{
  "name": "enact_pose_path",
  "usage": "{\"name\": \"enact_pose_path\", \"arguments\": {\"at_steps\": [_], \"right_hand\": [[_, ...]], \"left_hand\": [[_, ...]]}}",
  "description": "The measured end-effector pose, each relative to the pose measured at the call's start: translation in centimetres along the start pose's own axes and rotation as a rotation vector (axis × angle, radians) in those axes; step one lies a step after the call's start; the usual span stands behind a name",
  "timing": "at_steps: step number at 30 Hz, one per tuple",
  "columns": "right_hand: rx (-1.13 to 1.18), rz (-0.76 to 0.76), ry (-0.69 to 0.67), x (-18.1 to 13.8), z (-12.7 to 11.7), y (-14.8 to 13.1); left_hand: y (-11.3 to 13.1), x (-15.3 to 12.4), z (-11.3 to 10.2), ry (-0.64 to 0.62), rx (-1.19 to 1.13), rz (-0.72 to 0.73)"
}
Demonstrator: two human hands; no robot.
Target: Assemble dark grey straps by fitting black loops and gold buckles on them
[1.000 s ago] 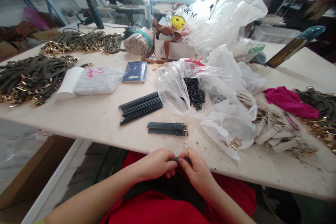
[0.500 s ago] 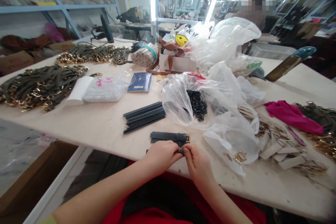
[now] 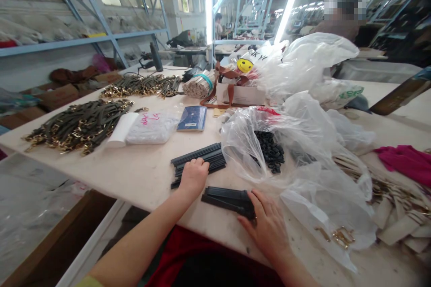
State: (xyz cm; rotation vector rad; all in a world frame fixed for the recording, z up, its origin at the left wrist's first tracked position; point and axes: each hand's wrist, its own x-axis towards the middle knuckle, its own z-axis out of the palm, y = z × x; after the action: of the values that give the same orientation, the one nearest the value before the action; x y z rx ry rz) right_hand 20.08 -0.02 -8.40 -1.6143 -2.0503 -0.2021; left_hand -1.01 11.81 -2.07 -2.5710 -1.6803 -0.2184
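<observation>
My left hand (image 3: pixel 193 176) rests with curled fingers on the near end of a pile of plain dark strips (image 3: pixel 198 161) on the table. My right hand (image 3: pixel 267 223) lies over the buckle end of a few finished dark straps (image 3: pixel 226 198) laid side by side near the table's front edge; its fingers press on them. A clear plastic bag (image 3: pixel 249 143) holding small black loops (image 3: pixel 269 151) sits just beyond the straps.
Heaps of dark straps with gold buckles (image 3: pixel 77 124) cover the left side of the table (image 3: pixel 141 175). A blue booklet (image 3: pixel 192 118), a white packet (image 3: pixel 144 126), a white box (image 3: pixel 240 94), more plastic bags (image 3: pixel 303 67) and magenta cloth (image 3: pixel 406 161) lie around. A person sits at the far right.
My hands have left my lap and gone out onto the table. The strap they worked on now lies with the finished ones. My left hand has moved to the plain strips.
</observation>
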Motion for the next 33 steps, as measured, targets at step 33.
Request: {"name": "enact_pose_path", "arguments": {"at_steps": [33], "right_hand": [[1.100,0.609,-0.241,2.8,-6.7,-3.4]], "left_hand": [[6.5,-8.3,-4.0,-0.207,-0.751,0.187]]}}
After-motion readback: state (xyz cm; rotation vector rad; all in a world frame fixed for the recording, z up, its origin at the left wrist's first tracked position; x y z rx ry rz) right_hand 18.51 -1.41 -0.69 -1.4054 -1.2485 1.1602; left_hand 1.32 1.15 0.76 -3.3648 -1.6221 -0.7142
